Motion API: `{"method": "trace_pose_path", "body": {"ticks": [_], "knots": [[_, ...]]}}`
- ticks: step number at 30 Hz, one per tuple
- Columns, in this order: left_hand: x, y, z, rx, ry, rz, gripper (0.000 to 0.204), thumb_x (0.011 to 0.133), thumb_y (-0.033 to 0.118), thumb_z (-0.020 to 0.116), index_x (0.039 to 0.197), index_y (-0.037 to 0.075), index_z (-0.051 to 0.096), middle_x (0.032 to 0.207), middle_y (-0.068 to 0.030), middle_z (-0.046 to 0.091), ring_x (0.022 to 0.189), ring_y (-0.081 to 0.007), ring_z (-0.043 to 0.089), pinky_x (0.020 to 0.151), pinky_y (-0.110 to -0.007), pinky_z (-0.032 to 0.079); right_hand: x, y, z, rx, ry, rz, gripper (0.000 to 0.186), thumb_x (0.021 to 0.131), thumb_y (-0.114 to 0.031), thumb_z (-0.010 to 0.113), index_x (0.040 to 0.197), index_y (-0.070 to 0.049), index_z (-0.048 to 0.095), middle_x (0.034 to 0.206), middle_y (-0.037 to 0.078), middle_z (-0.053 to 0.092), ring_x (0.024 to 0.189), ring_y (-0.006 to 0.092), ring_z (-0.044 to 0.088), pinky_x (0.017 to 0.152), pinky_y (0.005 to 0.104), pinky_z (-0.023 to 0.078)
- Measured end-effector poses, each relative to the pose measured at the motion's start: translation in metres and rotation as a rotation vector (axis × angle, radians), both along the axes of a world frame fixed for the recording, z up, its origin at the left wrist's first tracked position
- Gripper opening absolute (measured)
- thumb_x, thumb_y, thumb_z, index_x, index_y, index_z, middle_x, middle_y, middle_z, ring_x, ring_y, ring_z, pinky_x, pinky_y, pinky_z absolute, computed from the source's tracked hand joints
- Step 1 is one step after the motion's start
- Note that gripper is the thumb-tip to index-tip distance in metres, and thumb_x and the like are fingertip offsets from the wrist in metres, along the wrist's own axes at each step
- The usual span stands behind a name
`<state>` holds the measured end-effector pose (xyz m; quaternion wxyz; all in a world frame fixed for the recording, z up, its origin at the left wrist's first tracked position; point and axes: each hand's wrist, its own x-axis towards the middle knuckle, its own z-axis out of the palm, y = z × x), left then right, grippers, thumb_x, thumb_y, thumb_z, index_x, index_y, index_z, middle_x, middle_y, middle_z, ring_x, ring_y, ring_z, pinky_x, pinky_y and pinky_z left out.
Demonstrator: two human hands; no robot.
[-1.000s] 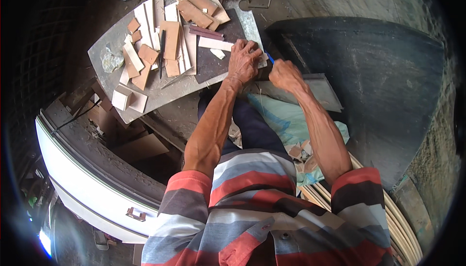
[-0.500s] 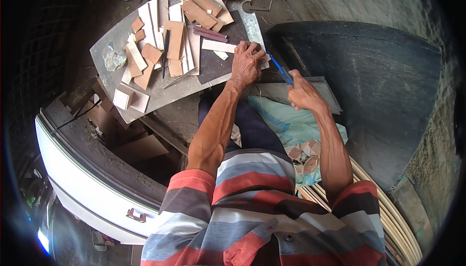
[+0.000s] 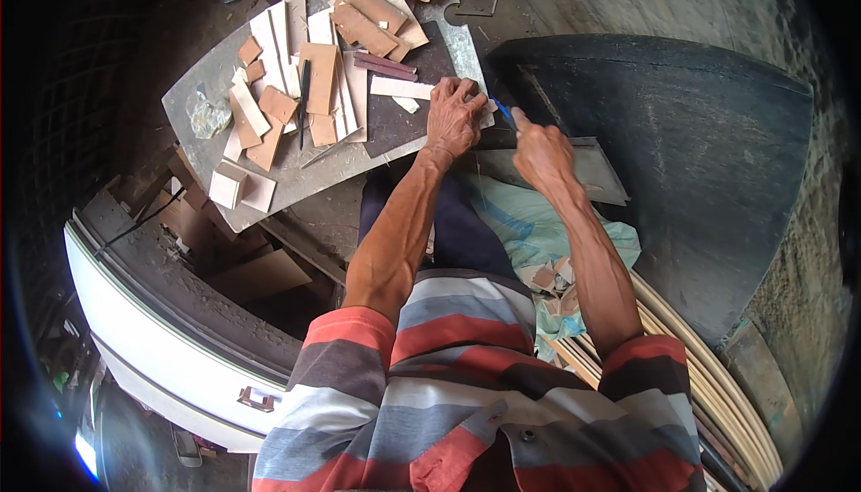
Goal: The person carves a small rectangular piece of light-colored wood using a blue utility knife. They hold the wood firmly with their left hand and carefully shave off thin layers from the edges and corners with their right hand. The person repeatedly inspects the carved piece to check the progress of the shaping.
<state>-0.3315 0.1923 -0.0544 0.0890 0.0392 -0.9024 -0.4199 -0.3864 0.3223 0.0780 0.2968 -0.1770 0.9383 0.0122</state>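
Observation:
My left hand (image 3: 453, 118) is closed over the right end of a pale wooden strip (image 3: 398, 87), pressing it down at the right edge of the work board (image 3: 291, 172). The strip's tip shows just past my fingers. Close beside that tip, my right hand (image 3: 544, 151) grips a narrow blue saw (image 3: 503, 110). Its far end meets the board's edge by the strip, and my fist hides its handle. A small pale offcut (image 3: 406, 104) and dark reddish strips (image 3: 386, 66) lie near the held strip.
Several wood pieces (image 3: 319, 75), a black pen-like tool (image 3: 305, 93) and a crumpled plastic bag (image 3: 209, 115) lie on the board. A large dark panel (image 3: 664, 151) stands to the right. Below are a pale green sack (image 3: 520, 223), offcuts (image 3: 552, 281) and long wooden strips (image 3: 708, 375).
My right hand has moved up and left toward the board's edge with the saw, so less of its blue length shows. My left hand stays on the strip.

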Motion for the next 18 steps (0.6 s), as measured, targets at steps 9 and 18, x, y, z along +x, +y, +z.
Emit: {"method": "trace_pose_path", "body": {"ticks": [9, 18], "knots": [[0.002, -0.001, 0.0, -0.029, -0.01, 0.021, 0.022, 0.068, 0.011, 0.067, 0.089, 0.015, 0.066, 0.104, -0.0032, 0.055, 0.103, -0.029, 0.048, 0.088, -0.043, 0.039, 0.0, -0.001, 0.008, -0.029, -0.061, 0.009, 0.052, 0.077, -0.005, 0.056, 0.129, -0.006, 0.059, 0.082, 0.029, 0.067, 0.08, 0.0443, 0.068, 0.075, 0.0504, 0.054], [-0.002, 0.0, 0.004, -0.022, -0.024, 0.033, 0.02, 0.067, 0.01, 0.069, 0.087, 0.014, 0.066, 0.102, -0.0035, 0.056, 0.102, -0.0295, 0.048, 0.087, -0.044, 0.039, 0.005, 0.006, 0.019, -0.071, -0.068, -0.049, 0.05, 0.078, -0.005, 0.055, 0.128, -0.002, 0.058, 0.081, 0.03, 0.066, 0.081, 0.0456, 0.067, 0.076, 0.0523, 0.053]]}}
